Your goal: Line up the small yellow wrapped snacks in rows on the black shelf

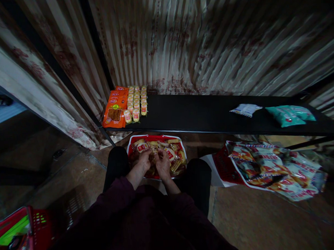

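Note:
Between my knees stands a red basket with a white rim (183, 146), filled with small clear-wrapped snack cakes (174, 154) that carry red and white labels. My left hand (143, 163) and my right hand (162, 165) are close together over it, fingers bent inward. A small wrapped snack cake (153, 149) shows at their fingertips, and both hands appear closed on it; the fingers partly hide it. On the black shelf (188, 111) ahead, similar snack cakes (136, 102) stand in rows beside orange snack bags (115, 109).
A white packet (246, 109) and teal packets (287, 115) lie toward the shelf's right. Below them, a bag or box of red and white snack packets (276, 166) rests on the floor. A red shopping basket (40, 230) sits at lower left. A pleated curtain (180, 39) hangs behind the shelf.

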`<state>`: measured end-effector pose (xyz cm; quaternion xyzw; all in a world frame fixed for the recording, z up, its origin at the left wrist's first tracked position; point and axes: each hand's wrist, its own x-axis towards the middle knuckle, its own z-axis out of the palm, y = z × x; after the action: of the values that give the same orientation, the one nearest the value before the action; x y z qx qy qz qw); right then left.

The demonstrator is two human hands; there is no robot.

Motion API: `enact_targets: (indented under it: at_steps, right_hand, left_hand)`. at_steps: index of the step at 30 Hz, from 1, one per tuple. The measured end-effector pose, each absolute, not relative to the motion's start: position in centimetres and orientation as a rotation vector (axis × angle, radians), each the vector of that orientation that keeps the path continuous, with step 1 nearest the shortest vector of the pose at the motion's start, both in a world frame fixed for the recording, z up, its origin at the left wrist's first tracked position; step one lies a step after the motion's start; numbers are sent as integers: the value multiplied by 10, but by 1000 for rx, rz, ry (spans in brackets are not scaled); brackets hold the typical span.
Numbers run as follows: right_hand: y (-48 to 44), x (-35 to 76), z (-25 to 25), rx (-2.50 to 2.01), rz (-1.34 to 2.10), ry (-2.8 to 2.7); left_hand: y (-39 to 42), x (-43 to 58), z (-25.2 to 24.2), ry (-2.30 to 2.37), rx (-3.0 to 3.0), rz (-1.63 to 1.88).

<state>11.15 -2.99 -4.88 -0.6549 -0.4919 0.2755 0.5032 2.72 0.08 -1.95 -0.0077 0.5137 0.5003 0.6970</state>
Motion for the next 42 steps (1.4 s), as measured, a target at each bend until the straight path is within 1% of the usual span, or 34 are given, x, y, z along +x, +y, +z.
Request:
enact_targets:
  at_steps: [7, 13, 19, 23, 26, 30, 34, 38, 42]
  right_hand:
    - [-30, 112, -39, -1637, 591, -1281]
    - [-30, 111, -41, -1596, 616, -1238]
    - [-31, 112, -44, -1592, 758, -1170]
    - [-32, 112, -39, -1624, 890, -1071]
    - [-32, 109, -34, -1567, 979, -1019]
    - [-31, 106, -29, -1474, 977, -1000]
    - [-29, 104, -37, -1453, 1006, -975]
    - [-28, 105, -54, -1437, 1073, -818]
    - [-29, 107, -62, -1483, 1018, -706]
  left_hand:
    - [-3, 27, -9, 1146, 43, 1122]
    - [-7, 28, -5, 1189, 72, 1132]
    - [-7, 27, -13, 1215, 178, 1202]
    - [-7, 27, -13, 1227, 250, 1230]
    - [-7, 28, -10, 1251, 310, 1274]
    - [-8, 30, -6, 1299, 374, 1299]
    - [-11, 30, -3, 1317, 444, 1308]
    - [-13, 30, -2, 1306, 478, 1295]
    - [-13, 32, -6, 1385, 503, 1312]
